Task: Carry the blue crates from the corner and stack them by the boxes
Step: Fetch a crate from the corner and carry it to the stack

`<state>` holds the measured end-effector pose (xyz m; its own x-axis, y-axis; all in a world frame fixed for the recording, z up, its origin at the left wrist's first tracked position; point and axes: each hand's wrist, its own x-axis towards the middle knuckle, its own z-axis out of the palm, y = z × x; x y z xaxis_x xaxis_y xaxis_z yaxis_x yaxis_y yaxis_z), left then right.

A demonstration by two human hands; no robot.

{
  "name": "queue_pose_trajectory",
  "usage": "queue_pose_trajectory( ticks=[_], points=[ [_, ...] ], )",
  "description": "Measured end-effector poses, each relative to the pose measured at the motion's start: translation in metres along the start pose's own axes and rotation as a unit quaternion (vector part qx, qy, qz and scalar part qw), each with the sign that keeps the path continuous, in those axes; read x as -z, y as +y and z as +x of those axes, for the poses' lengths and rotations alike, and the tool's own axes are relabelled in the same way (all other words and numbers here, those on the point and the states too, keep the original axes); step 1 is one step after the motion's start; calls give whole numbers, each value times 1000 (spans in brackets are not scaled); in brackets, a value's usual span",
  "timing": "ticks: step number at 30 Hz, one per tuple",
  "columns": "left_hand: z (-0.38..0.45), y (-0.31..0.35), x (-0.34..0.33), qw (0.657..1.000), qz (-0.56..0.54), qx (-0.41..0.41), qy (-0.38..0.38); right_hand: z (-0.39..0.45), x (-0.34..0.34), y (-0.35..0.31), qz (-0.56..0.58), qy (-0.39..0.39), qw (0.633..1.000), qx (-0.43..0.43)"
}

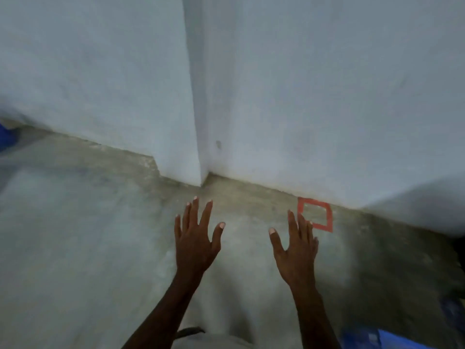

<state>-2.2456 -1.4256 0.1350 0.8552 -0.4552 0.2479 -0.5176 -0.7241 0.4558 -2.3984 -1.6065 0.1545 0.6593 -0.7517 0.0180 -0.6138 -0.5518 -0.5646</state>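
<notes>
My left hand [196, 238] and my right hand [297, 245] are stretched out in front of me over the concrete floor, fingers straight and spread, holding nothing. A blurred blue thing [7, 137] shows at the far left edge by the wall. Another blue patch [377, 338] lies at the bottom right edge. Both are too cut off and blurred to tell whether they are crates.
A white wall with a projecting corner [198, 147] stands straight ahead. A red tape square [315, 214] is marked on the floor by the wall, just beyond my right fingertips. The bare grey floor [88, 235] spreads to the left.
</notes>
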Motion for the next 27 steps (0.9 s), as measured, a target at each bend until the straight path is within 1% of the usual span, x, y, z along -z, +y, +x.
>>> queue_pose_trajectory(
  ticks=[3, 6, 12, 17, 20, 27],
  points=[
    [12, -82, 39, 997, 22, 67, 15, 9, -60, -80, -3, -69, 995, 68],
    [21, -151, 74, 989, 32, 133, 48, 20, -115, -152, 3, -118, 985, 126],
    [45, -284, 124, 956, 55, 270, 98, 58, -228, -297, -4, -196, 948, 249],
    [92, -402, 156, 932, 87, 329, 122, 90, -336, -416, 9, -270, 913, 307],
    [127, -465, 181, 907, 94, 392, 125, 114, -396, -491, -3, -311, 886, 344],
    [213, -598, 246, 864, 90, 462, 178, 159, -498, -684, 1, -341, 839, 423]
  ],
)
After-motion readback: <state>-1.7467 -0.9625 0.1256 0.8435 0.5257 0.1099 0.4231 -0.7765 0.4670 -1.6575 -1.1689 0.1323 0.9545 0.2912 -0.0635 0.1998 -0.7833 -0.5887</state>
